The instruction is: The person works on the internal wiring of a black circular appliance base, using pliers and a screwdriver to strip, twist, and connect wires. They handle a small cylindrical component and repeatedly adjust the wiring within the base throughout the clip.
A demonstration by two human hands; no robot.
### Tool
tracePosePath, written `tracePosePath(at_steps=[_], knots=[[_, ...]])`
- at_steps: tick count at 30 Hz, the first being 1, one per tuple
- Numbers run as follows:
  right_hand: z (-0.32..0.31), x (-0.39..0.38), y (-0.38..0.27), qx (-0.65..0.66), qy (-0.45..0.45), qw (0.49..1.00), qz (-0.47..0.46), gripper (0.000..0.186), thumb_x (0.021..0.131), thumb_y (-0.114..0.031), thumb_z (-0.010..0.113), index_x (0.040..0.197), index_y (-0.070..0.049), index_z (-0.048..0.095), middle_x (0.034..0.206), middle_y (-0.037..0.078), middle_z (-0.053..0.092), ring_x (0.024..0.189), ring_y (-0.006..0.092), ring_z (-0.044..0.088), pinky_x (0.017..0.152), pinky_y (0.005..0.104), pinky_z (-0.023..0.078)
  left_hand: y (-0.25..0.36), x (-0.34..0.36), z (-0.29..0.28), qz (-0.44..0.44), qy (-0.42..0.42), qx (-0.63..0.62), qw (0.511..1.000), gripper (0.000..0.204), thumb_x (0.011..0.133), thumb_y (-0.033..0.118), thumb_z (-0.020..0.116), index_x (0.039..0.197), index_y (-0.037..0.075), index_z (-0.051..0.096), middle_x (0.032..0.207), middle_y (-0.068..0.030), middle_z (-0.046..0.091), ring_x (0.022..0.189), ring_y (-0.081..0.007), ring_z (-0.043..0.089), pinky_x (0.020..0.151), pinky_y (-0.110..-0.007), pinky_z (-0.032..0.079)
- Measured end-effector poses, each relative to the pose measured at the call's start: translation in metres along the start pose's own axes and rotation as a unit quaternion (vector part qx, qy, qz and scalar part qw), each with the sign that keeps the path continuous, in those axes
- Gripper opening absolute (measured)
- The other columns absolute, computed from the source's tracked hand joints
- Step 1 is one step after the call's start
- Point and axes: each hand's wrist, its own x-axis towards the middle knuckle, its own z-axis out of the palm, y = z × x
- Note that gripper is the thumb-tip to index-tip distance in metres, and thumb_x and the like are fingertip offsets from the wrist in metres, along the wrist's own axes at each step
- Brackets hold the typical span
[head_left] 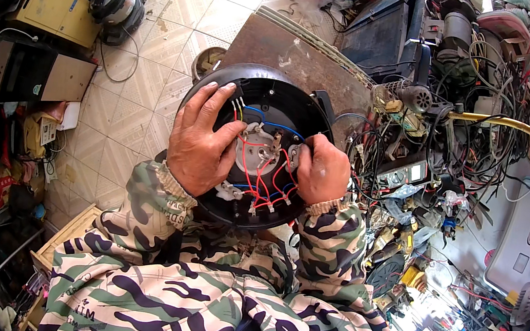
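A round black appliance housing [248, 223], open side up, lies in front of me. Inside, red wires [244, 157] with pale connectors run around a greyish round centre part [254, 157], and a blue wire [284, 127] curves along the far side. My left hand [204, 139] grips the housing's left rim, its fingers over the edge and its thumb inside, beside a black connector piece [238, 95] with several coloured leads. At the inner right side, my right hand [324, 171] is closed in a pinch near a small grey part [293, 155]. Its fingertips hide what they hold.
A brown board-topped surface [262, 45] extends beyond the housing. Tangled cables, tools and a multimeter [404, 175] crowd the right side. Along the left stand a pressure-cooker-like pot [114, 2] and a yellow cabinet [55, 7] on or by the tiled floor [148, 73].
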Motion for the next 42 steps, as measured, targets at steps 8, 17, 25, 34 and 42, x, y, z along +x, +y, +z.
tracePosePath(at_steps=[8, 17, 25, 34, 42], knots=[[-0.016, 0.005, 0.003, 0.085, -0.041, 0.996, 0.000, 0.016, 0.089, -0.016, 0.068, 0.089, -0.001, 0.072, 0.082, 0.025, 0.071, 0.080, 0.0454, 0.071, 0.072, 0.0510, 0.056, 0.000, 0.000, 0.000, 0.004, 0.002, 0.002, 1.000, 0.026, 0.079, 0.008, 0.077, 0.105, 0.011, 0.079, 0.157, -0.0177, 0.052, 0.147, -0.0410, 0.045, 0.118, -0.052, 0.040], [-0.008, 0.001, 0.005, 0.045, -0.029, 0.998, -0.011, 0.015, 0.089, -0.018, 0.073, 0.094, -0.003, 0.072, 0.083, 0.024, 0.071, 0.081, 0.0458, 0.070, 0.071, 0.0514, 0.055, 0.001, 0.001, -0.001, -0.001, -0.005, 0.001, 1.000, 0.029, 0.078, 0.006, 0.080, 0.106, 0.012, 0.080, 0.158, -0.0178, 0.052, 0.149, -0.0417, 0.043, 0.121, -0.050, 0.039], [-0.020, -0.032, -0.007, 0.055, 0.023, 0.997, -0.042, 0.013, 0.087, -0.014, 0.079, 0.091, -0.005, 0.071, 0.089, 0.016, 0.070, 0.077, 0.0392, 0.070, 0.068, 0.0458, 0.056, 0.001, -0.002, -0.001, 0.002, 0.012, -0.004, 1.000, 0.028, 0.078, 0.007, 0.078, 0.105, 0.010, 0.079, 0.156, -0.0191, 0.054, 0.146, -0.0414, 0.046, 0.118, -0.052, 0.040], [0.014, -0.091, 0.003, 0.119, 0.183, 0.975, 0.031, 0.018, 0.088, 0.000, 0.079, 0.104, -0.004, 0.071, 0.088, 0.014, 0.066, 0.071, 0.0306, 0.069, 0.062, 0.0389, 0.055, 0.060, -0.003, -0.016, 0.044, 0.037, -0.052, 0.997, 0.020, 0.072, 0.009, 0.085, 0.089, 0.010, 0.075, 0.111, -0.0101, 0.067, 0.107, -0.0346, 0.060, 0.095, -0.048, 0.046], [0.020, -0.089, 0.013, 0.155, 0.196, 0.968, 0.007, 0.020, 0.088, -0.002, 0.078, 0.107, -0.004, 0.071, 0.094, 0.015, 0.067, 0.081, 0.0368, 0.070, 0.068, 0.0425, 0.056, 0.081, -0.008, 0.036, 0.054, -0.018, 0.035, 0.998, 0.026, 0.075, 0.022, 0.086, 0.098, 0.011, 0.079, 0.116, -0.0086, 0.064, 0.112, -0.0321, 0.057, 0.105, -0.050, 0.040]])
